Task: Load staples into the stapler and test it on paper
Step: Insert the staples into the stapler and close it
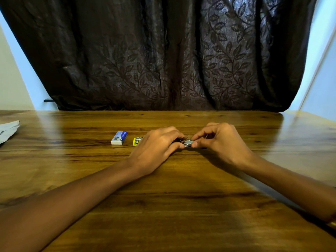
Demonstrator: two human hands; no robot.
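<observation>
A small metal stapler (188, 142) lies on the wooden table (181, 197), mostly hidden between my hands. My left hand (156, 150) grips its left part with curled fingers. My right hand (218, 142) pinches its silver right end between thumb and fingers. Left of my hands lies a white and blue staple box (119, 138). A small yellow inner tray (137, 140) with staples sits beside it, partly behind my left hand. Paper (8, 130) lies at the table's far left edge.
A dark leaf-patterned curtain (163, 60) hangs behind the table's far edge. Pale walls show at both sides.
</observation>
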